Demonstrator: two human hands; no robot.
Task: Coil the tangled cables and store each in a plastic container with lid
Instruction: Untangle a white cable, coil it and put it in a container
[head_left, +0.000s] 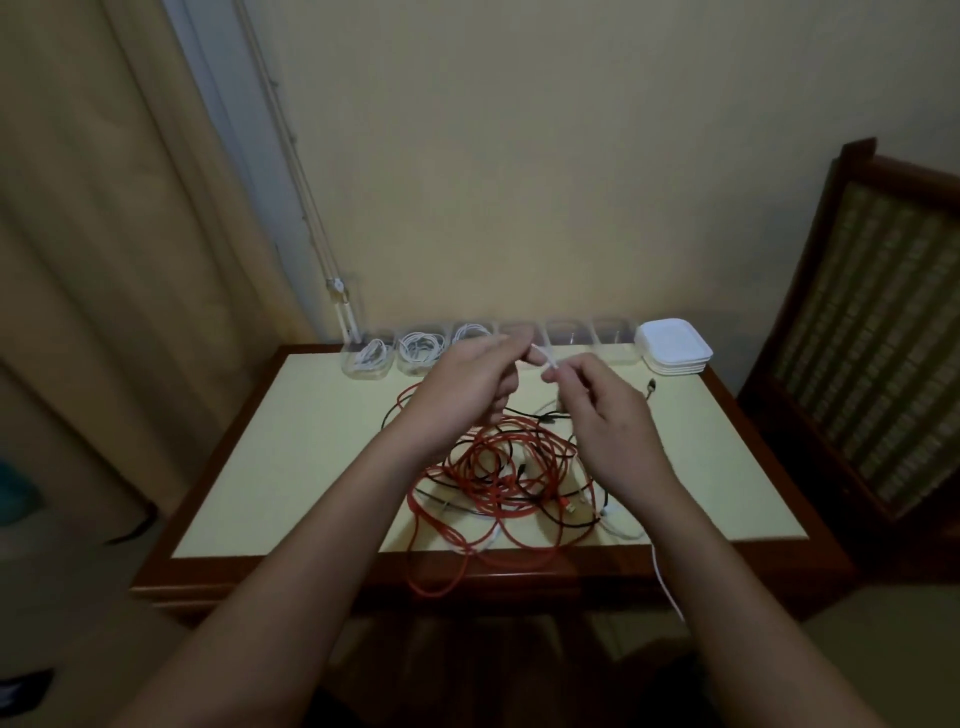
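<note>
**White cable pinched in both hands, over the tangle**

My left hand (467, 395) and right hand (602, 415) were both raised above the table. The fingers of each were curled and pinching a short stretch of thin white cable (546, 359) between them.

The tangle of red and black cables (498, 478) lay under my wrists on the pale yellow tabletop with a dark wood rim (291, 447). It sat right at the near edge. One red loop (441, 577) hung over the front, and a white lead (667, 582) dropped off by my right forearm.

There was bare tabletop to the left and right of the pile. A beige curtain (104, 260) was close on the left and a wooden chair with a woven back (883, 312) close on the right.

A row of clear plastic containers (410, 353) lined the far edge by the wall, with a stack of white square lids (675, 348) at its right end. The three left containers held white coils. My hands partly hid the others, which were too blurred to make out. I couldn't follow the white cable's run into the tangle.
</note>
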